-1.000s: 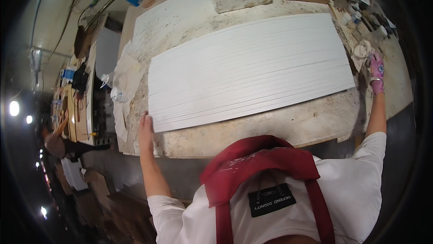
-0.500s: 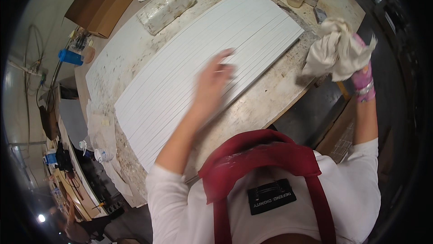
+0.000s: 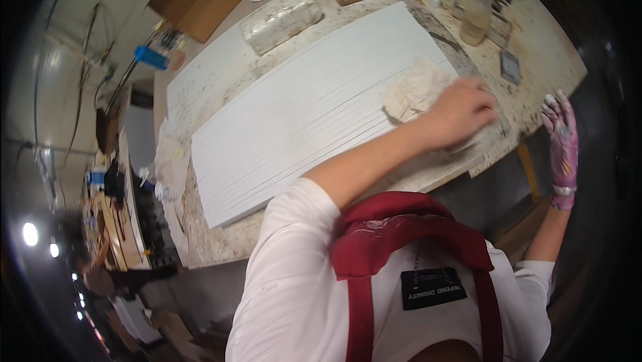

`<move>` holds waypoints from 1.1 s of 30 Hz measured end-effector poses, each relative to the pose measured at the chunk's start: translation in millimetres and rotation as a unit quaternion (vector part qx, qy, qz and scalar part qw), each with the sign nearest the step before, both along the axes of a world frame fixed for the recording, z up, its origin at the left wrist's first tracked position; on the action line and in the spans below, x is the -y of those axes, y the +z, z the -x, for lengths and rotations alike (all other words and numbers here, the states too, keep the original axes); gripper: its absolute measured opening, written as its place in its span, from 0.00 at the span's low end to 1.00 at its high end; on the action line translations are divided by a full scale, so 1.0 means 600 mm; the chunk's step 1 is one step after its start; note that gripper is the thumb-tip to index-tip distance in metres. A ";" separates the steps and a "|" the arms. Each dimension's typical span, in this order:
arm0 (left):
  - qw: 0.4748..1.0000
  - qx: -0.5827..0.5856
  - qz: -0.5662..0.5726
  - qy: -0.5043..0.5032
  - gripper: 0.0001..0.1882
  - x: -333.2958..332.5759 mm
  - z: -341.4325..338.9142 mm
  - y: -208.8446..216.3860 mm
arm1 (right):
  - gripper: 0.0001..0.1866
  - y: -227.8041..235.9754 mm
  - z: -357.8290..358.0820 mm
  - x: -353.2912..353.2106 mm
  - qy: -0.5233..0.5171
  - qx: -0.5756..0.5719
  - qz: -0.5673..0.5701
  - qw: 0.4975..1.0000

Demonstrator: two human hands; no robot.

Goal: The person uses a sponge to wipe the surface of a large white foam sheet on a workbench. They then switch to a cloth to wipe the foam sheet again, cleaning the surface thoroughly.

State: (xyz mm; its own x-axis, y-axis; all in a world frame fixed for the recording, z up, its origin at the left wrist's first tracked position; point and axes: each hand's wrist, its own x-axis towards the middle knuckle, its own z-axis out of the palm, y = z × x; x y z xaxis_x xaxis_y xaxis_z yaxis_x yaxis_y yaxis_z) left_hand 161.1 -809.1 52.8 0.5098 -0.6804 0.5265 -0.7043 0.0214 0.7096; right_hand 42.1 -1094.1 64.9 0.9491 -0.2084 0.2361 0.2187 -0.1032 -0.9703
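A long white grooved panel (image 3: 287, 135) lies slantwise on the worktable. A crumpled off-white rag (image 3: 411, 94) rests on its right end. My bare left hand (image 3: 465, 111) is closed on the rag with curled fingers, near the panel's right corner. Part of the rag is hidden beneath that hand and forearm. Off the table's right edge, my right hand (image 3: 563, 141) wears a pink patterned glove with silvery tape at the wrist. Its fingers point upward, stretched out, holding nothing.
Behind the panel sits a plastic-wrapped block (image 3: 281, 24). Open cardboard boxes (image 3: 200, 1) stand at the back. A jar of cloudy liquid (image 3: 476, 21) and a small grey block (image 3: 509, 66) are at the back right. Far left, another person (image 3: 100, 275) is at a bench.
The rag has passed from my right hand to my left and now lies on the panel. My left hand has swept rightward; the gloved right hand is now bare of cloth.
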 end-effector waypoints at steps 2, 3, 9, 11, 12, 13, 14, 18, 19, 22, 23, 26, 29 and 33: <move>0.990 -0.019 0.129 -0.043 0.07 0.060 0.019 0.042 | 0.38 -0.002 -0.018 0.012 0.047 -0.007 0.085 0.995; 0.985 -0.059 0.159 -0.041 0.08 0.075 0.028 0.072 | 0.35 0.001 -0.017 -0.004 0.108 0.005 0.099 0.989; 0.936 -0.243 0.243 0.079 0.10 0.103 -0.021 0.038 | 0.30 -0.107 -0.028 0.013 0.045 -0.053 0.107 0.992; 0.915 -0.329 0.203 0.114 0.14 0.080 -0.043 -0.010 | 0.29 -0.124 -0.045 0.028 0.007 -0.055 0.124 0.991; 0.877 -0.429 0.184 0.115 0.15 0.080 -0.042 -0.018 | 0.28 -0.127 -0.053 0.039 -0.010 -0.057 0.136 0.989; 0.827 -0.523 0.167 0.118 0.17 0.077 -0.030 -0.019 | 0.27 -0.130 -0.057 0.048 -0.014 -0.047 0.165 0.985; 0.800 -0.568 0.173 0.083 0.19 0.079 -0.024 -0.016 | 0.27 -0.132 -0.060 0.062 -0.011 -0.036 0.213 0.976; 0.737 -0.618 0.265 -0.067 0.22 0.111 -0.031 -0.059 | 0.27 -0.102 -0.085 0.006 0.003 -0.091 0.118 0.989; 0.717 -0.626 0.302 -0.060 0.20 0.114 -0.050 -0.067 | 0.27 -0.063 -0.092 -0.047 0.011 -0.081 0.050 0.995; 0.620 -0.687 0.351 -0.143 0.19 0.141 -0.060 -0.037 | 0.24 -0.174 -0.078 0.021 0.026 -0.085 -0.213 0.973; 0.616 -0.718 0.309 -0.101 0.19 0.152 -0.060 -0.035 | 0.22 -0.183 -0.079 0.025 -0.007 -0.127 -0.493 0.860; 0.895 -0.446 -0.021 0.007 0.18 0.147 -0.093 -0.031 | 0.25 -0.256 -0.051 0.001 0.107 -0.103 -0.559 0.815; 0.971 -0.220 -0.064 0.071 0.18 0.127 -0.160 -0.039 | 0.25 -0.215 -0.086 -0.016 0.022 -0.012 -0.119 0.993; 0.970 -0.203 -0.050 0.125 0.19 0.111 -0.263 -0.039 | 0.22 0.000 -0.196 0.063 -0.103 0.123 0.176 0.971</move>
